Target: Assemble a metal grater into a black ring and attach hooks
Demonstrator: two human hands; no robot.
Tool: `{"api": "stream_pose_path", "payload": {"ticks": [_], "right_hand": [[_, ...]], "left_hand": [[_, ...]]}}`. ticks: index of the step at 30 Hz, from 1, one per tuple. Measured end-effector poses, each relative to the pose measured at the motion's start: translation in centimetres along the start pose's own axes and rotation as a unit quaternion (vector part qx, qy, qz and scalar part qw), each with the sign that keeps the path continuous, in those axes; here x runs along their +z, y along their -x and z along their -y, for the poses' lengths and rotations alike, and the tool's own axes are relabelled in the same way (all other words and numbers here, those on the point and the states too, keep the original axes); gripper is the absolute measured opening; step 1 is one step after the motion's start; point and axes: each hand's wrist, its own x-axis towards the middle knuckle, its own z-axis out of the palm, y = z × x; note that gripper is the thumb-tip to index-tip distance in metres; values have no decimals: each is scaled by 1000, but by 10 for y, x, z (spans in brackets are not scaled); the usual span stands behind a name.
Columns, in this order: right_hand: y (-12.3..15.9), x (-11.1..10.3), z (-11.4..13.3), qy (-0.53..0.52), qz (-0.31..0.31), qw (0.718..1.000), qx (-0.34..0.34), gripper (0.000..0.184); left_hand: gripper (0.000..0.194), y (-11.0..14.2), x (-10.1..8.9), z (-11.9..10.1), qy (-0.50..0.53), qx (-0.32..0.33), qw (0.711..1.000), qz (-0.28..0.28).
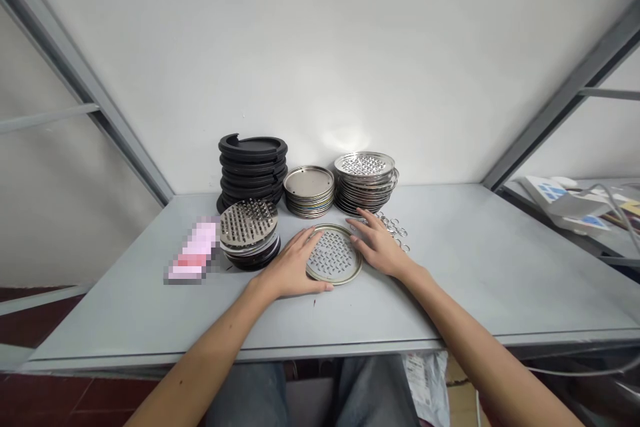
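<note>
A round metal grater plate [333,255] with a raised rim and rows of small cut teeth lies flat on the table. Around its left edge curves my left hand [291,268], thumb at the near rim and fingers at the far left, gripping it. My right hand [381,248] is open at the plate's right edge, fingers spread, with the thumb side close to the rim. Just beyond that hand, several small metal rings [395,223] lie loose, partly hidden by it. Left of my left hand stands a stack of toothed discs [249,223], darker ones at its bottom.
At the back are stacked black round bases [253,163] with notched rims, plain metal discs [309,181] and rimmed grater plates [365,165]. A blurred pink item [193,250] lies left on the grey table [475,267]. Metal frame posts flank both sides; white packaging [560,203] sits far right.
</note>
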Motion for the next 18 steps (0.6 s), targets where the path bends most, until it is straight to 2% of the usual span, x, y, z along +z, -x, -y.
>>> {"api": "stream_pose_path", "payload": {"ticks": [4,8,10,14,18], "right_hand": [[-5,-10,7,-56,-115,992,-6,32],[-20,-28,4,-64,-283,957,-28,26],[-34,-37,1,-31,-339,940,-27,27],[-68,-46,-8,16,-347,938,-13,32],[-88,-41,-14,9,-351,936,-2,24]], "left_hand": [[107,-1,0,2,2,2,1000,-2],[105,-2,0,3,2,-2,1000,4],[105,-2,1,4,3,1,1000,2],[105,-2,0,6,12,9,1000,-5],[106,-2,-2,6,9,8,1000,1]]}}
